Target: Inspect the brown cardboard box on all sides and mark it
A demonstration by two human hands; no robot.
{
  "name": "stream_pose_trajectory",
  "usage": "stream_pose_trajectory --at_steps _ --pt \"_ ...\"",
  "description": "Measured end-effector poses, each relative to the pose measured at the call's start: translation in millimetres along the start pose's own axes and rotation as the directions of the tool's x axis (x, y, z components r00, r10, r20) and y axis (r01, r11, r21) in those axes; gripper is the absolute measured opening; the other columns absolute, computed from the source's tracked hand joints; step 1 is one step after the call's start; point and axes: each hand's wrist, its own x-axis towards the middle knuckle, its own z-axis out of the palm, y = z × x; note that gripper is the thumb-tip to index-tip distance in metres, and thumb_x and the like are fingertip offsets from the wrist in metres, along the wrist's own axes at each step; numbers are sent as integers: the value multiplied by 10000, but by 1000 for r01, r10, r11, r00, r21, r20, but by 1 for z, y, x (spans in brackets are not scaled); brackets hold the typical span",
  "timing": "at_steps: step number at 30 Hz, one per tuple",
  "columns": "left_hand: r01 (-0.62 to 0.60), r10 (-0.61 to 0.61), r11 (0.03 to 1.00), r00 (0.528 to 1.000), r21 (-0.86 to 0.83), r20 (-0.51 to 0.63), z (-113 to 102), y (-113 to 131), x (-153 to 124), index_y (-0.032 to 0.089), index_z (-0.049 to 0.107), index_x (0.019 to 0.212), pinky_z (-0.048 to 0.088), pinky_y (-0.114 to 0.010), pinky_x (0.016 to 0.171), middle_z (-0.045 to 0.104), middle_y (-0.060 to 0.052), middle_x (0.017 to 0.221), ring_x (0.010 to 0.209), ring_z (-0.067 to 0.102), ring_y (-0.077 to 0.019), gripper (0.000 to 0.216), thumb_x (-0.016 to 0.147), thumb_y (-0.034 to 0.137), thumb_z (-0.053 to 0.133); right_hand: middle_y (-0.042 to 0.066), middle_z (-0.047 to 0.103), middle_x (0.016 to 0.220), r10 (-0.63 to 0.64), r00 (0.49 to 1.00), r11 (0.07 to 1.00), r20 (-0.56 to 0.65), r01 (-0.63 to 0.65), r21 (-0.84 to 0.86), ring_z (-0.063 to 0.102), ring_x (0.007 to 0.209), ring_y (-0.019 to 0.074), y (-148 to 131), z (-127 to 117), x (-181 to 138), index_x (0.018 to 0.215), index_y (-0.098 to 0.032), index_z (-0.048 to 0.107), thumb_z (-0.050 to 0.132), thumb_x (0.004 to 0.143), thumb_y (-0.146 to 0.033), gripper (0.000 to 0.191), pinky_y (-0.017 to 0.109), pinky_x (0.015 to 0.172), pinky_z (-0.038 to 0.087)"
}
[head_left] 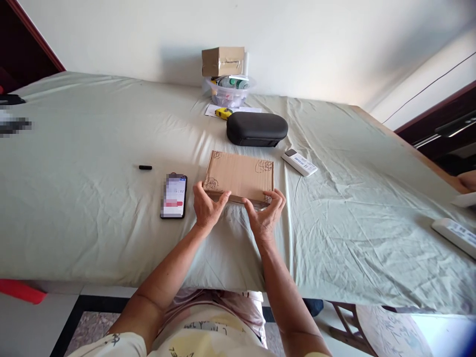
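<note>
Box on the cloth-covered worktop, gripped at its near corners by the left hand and right hand.
A sideways swing could knock the phone, which lies just beside the left hand; dragging the box might bunch the cloth — its loose creases being the cause. Counted: two boxes, the smaller box atop the tub; one phone, one tub, one case, one yellow tape, one black stick — and two white gadgets.
</note>
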Motion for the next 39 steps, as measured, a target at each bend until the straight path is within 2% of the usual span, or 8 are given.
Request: stream_pose_trajectory --at_steps 4,10,14,20,27,31,35,39 --pt "1 -1 1000 1000 -7 -28 8 6 -14 146 401 1404 534 -574 1105 589 -226 1336 1295 642 -395 931 769 678 827 174 568 1297 9 1000 998 1 -9 -61 534 1339 386 -6 5 -5 1209 -235 507 713 770 -849 783 608 1058 486" --pt "-18 17 999 1000 -40 -23 8 10 -19 132 363 1466 496 -597 1162 548 -258 1413 1372 596 -410 983 780 661 827 145 589 1247 18 1000 998 -17 -19 -59 553 1323 364 -2 10 -3 1214 -245 518 723 790 -821 745 578 1026 520" --pt "8 -8 998 1000 -64 9 5 8 -13 139 361 1513 457 -595 1216 519 -274 1495 1443 551 -412 955 828 659 779 126 626 1213 -7 1000 999 -14 8 33 615 1244 316 4 7 0 1201 -243 589 692 905 -691 546 519 973 565" --pt "-43 53 992 995 -118 83 -7 2 4 182 182 1679 260 -549 1364 302 -235 1744 1672 259 -352 951 967 618 638 94 690 1177 -39 999 986 13 36 164 687 1055 216 -2 -4 -4 1188 -238 663 595 1033 -382 222 357 781 590" --pt "-88 96 995 979 -48 181 -8 -5 6 260 438 1625 229 -618 1359 113 -137 1831 1713 77 -374 645 1065 576 476 24 666 874 -80 997 985 15 77 154 640 762 158 -17 -9 -12 1044 -243 741 593 1026 -350 183 332 699 587" --pt "-164 174 984 961 -61 213 -2 1 -9 286 514 1585 283 -647 1334 152 -130 1826 1704 135 -387 544 1081 490 484 47 717 920 -133 984 971 116 106 215 681 796 177 -24 -10 -18 1145 -253 752 586 1024 -296 210 368 750 626" --pt "-231 260 964 924 -135 280 0 12 -27 283 563 1542 382 -528 1314 224 -124 1804 1668 298 -321 501 1105 487 427 107 759 1112 -243 937 926 251 147 347 742 997 206 -31 -9 -22 1399 -256 677 519 1051 -218 384 394 849 661" --pt "-279 315 947 905 -161 285 -2 16 -32 252 578 1519 436 -490 1284 319 -167 1759 1620 399 -318 516 1095 519 455 128 744 1286 -324 901 879 287 175 443 732 1186 217 -33 -8 -22 1558 -281 558 476 1066 -174 510 420 1002 649"
